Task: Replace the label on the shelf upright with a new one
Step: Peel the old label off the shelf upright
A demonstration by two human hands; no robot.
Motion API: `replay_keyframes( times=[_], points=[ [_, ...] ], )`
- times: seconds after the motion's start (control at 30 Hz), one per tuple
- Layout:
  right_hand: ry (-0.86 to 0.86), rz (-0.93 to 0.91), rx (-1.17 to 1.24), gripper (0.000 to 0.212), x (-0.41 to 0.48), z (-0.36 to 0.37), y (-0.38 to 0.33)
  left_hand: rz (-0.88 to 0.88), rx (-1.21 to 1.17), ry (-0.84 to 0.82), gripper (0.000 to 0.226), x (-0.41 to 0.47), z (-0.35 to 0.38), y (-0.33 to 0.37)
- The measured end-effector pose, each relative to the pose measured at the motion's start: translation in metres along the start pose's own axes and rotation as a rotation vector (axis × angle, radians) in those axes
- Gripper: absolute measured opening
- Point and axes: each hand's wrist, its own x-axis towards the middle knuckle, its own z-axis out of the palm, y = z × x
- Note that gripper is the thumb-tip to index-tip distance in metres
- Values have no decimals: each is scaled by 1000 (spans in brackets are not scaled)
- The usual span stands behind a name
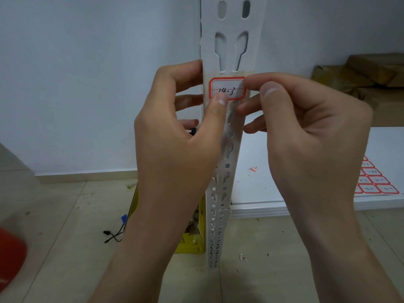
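Observation:
The white perforated shelf upright [227, 162] stands in the middle of the view. A white label with a red border [229, 86], handwritten "14-3", lies on its front face at about hand height, over a yellowish patch. My left hand [175, 138] wraps its fingers round the upright's left edge, and its thumb presses on the label's lower left corner. A small black object [192, 130] shows between the left fingers. My right hand [306, 132] pinches the label's right edge between thumb and forefinger.
A sheet of red-bordered labels [376, 181] lies on the white shelf board [262, 189] at the right. Brown cardboard boxes [358, 75] sit further back on the right. On the tiled floor are a yellow box [192, 237], a black cable [112, 236] and a blurred red object [11, 256].

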Motion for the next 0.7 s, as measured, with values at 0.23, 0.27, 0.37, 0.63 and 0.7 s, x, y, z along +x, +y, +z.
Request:
replay_keyframes(
  times=[0.23, 0.27, 0.37, 0.63, 0.7],
  points=[
    [-100, 202, 190, 32, 8, -5, 0, 2, 5, 0, 29, 0, 0, 0],
    [-110, 204, 198, 33, 8, -6, 0, 2, 4, -1, 29, 0, 0, -1],
    [-71, 153, 166, 32, 7, -6, 1, 4, 7, -1, 29, 0, 0, -1],
    [-42, 69, 63, 25, 4, -2, 1, 2, 2, 7, 29, 0, 1, -1],
    [-42, 65, 54, 24, 3, -1, 1, 4, 2, 6, 29, 0, 1, -1]
  ],
)
